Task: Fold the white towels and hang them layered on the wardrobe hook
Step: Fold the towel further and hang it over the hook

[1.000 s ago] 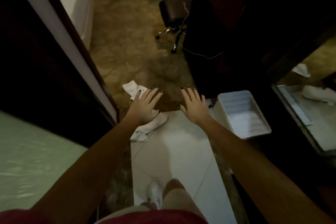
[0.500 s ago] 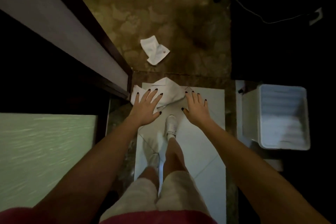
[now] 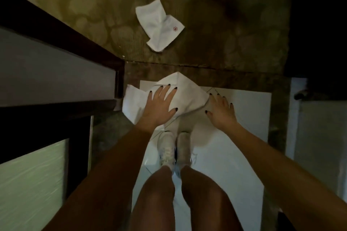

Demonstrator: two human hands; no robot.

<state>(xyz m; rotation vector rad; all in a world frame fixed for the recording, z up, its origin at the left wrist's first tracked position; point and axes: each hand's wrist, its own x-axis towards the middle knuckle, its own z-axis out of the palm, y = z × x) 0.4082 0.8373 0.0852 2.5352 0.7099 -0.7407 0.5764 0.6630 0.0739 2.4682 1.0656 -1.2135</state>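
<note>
left hand [image 3: 160, 108]: palm down, fingers straight and spread, thumb out to the side, gripping nothing.
right hand [image 3: 222, 111]: same pose, fingers straight and fanned slightly, nothing held.
near towel [image 3: 189, 90]: white, rumpled, unfolded. It shows under and past the left fingertips, and one corner reaches the right hand's fingertips. It lies half on the white tile [image 3: 247, 118], half on the dark strip at the tile's edge.
contact: can't tell. The left hand overlaps the near towel in view, but the person is upright, so the hand may be in the air above it.
far towel [image 3: 159, 24]: white with a small red logo, loosely crumpled on the patterned carpet [image 3: 234, 24], well beyond both sets of fingertips, nearer the left hand's line.
hook: not in view, nothing seen hanging.
shoes [image 3: 168, 148]: white, behind the palms, toes just short of the near towel.
left side: dark wood frame [image 3: 56, 43], outboard of the left hand's little finger.
done so far: nothing judged complete, since both towels are on the floor with no neat fold.
left to do: pick up the near towel, fold it, fetch and fold the far towel, then hang both layered on the hook.
stage: likely the very start, reaching for the first pickup.
progress guess: close to zero.
</note>
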